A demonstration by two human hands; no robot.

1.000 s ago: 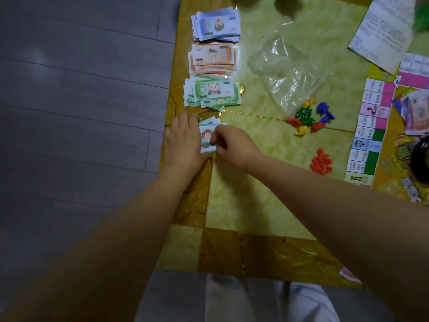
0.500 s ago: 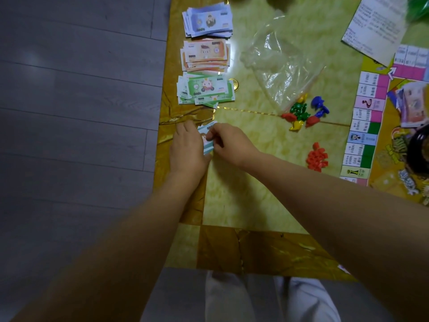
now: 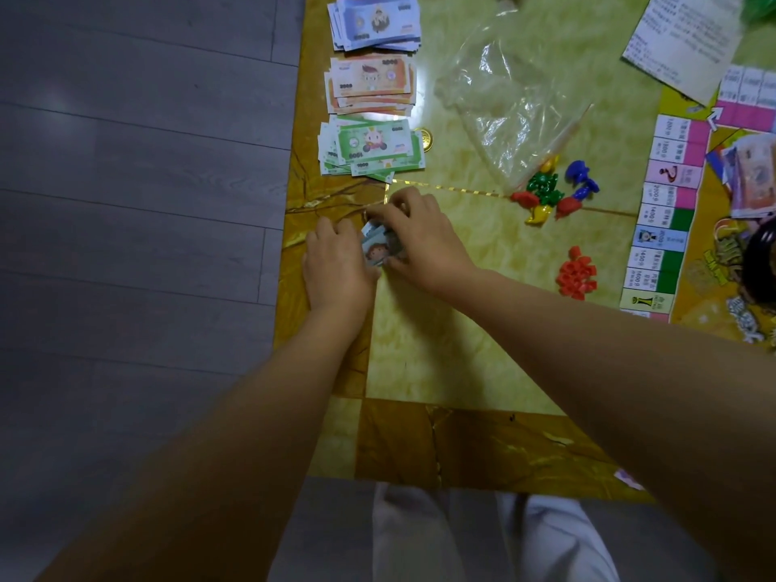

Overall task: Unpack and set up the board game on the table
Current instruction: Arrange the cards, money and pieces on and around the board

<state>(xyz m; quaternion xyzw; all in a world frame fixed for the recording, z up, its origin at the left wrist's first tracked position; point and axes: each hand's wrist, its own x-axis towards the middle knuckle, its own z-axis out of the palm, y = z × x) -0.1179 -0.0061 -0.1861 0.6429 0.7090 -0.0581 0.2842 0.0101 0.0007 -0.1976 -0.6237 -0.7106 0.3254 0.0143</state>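
Note:
My left hand (image 3: 336, 266) and my right hand (image 3: 420, 237) meet at the table's left edge, both gripping a small stack of light-blue play-money notes (image 3: 376, 247); most of the stack is hidden by fingers. Beyond them lie three sorted piles: green notes (image 3: 371, 147), orange notes (image 3: 369, 84) and blue-purple notes (image 3: 373, 21). The game board (image 3: 672, 212) lies at the right, with a mixed pile of notes (image 3: 751, 178) on it.
A clear plastic bag (image 3: 508, 102) lies mid-table beside coloured pawns (image 3: 550, 191) and a heap of red pieces (image 3: 576, 273). A gold coin (image 3: 425, 138) sits by the green notes. A printed rule sheet (image 3: 684, 39) is at the top right. The table edge (image 3: 289, 262) drops to grey floor.
Both hands have slid slightly toward me along the table's edge, still gathering the light-blue notes; my right hand now covers more of the stack. The camera view has shifted a little.

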